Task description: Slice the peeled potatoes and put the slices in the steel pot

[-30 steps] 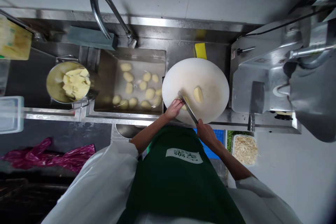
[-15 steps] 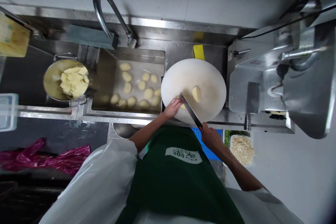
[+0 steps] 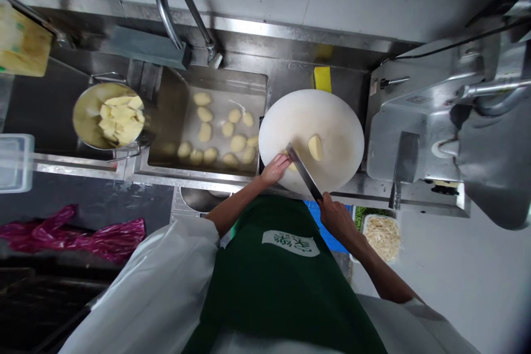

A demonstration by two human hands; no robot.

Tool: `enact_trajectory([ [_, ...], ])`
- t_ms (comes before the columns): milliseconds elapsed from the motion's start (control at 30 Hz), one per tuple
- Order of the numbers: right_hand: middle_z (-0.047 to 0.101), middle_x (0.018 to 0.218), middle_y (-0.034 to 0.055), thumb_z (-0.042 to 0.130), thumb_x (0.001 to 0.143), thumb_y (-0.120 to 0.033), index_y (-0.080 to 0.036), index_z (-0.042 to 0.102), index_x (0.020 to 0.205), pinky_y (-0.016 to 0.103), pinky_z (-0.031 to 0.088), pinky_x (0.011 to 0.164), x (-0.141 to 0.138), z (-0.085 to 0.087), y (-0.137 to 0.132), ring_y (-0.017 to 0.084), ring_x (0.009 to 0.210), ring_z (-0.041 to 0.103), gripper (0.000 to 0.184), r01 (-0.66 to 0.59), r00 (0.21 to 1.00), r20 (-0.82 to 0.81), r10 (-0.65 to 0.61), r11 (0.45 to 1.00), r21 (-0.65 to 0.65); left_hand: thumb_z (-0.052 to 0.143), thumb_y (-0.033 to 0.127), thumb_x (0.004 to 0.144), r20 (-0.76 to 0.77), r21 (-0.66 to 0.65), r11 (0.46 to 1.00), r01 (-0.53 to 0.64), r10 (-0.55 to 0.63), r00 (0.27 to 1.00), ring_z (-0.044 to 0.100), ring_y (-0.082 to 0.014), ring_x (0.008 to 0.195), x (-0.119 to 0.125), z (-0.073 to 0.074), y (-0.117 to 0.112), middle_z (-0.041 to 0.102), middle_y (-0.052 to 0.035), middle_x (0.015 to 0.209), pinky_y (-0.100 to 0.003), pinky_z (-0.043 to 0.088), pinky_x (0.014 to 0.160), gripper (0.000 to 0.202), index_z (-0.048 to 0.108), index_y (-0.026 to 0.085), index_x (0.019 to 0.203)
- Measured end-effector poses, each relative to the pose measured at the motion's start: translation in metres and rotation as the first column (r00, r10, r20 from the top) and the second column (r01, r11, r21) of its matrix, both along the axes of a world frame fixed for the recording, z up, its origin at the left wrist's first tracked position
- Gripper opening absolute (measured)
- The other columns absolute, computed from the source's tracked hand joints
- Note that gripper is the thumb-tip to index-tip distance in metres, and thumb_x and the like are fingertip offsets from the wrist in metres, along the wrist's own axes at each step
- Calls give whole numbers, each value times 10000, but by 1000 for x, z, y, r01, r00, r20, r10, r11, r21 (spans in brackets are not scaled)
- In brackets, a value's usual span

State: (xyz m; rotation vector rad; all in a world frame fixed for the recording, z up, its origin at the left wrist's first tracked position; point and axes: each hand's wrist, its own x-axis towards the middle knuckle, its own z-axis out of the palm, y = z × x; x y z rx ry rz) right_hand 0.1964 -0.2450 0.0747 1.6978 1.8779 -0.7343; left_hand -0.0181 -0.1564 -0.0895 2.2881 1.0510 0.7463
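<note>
Holding knife (image 3: pixel 304 172) over potato (image 3: pixel 292 166) on white board (image 3: pixel 332 113), apron label (image 3: pixel 290 244) writing illegible

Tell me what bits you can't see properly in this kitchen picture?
All in the head view:
The pale peeled potato piece is mostly hidden under the left hand and the long steel knife.
The knife's handle is buried inside the right hand.
The white label on the green apron is too small to read.
The clear plastic box is cut off by the left edge.
</note>
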Motion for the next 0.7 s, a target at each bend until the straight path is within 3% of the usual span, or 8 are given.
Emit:
enact_trajectory([
  [233,647,792,97,265,987,-270,-148,427,1015,276,242,567,-19,-26,18,194,717,638,205,-15,1000,0,15,1000,-10,313,143,952,12,17,1000,-5,4,1000,492,-222,1085,-1,-2,-1,545,-134,1149,-438,468,941,327,521,127,1203],
  [467,640,717,74,268,984,-279,-161,432,996,280,201,549,0,0,1,194,640,615,202,-7,1000,-16,7,1000,-21,308,139,951,16,27,1000,-5,4,1000,497,-224,1093,0,-3,-1,557,-138,1142,-433,471,946,332,525,124,1202],
  [700,656,769,90,272,986,-273,-155,432,1008,285,196,554,-16,-25,15,198,690,628,200,-17,1000,-20,17,1000,-2,324,161,959,43,35,999,-7,6,999,511,-223,1081,-3,-2,-2,560,-147,1121,-426,482,930,309,530,110,1183],
])
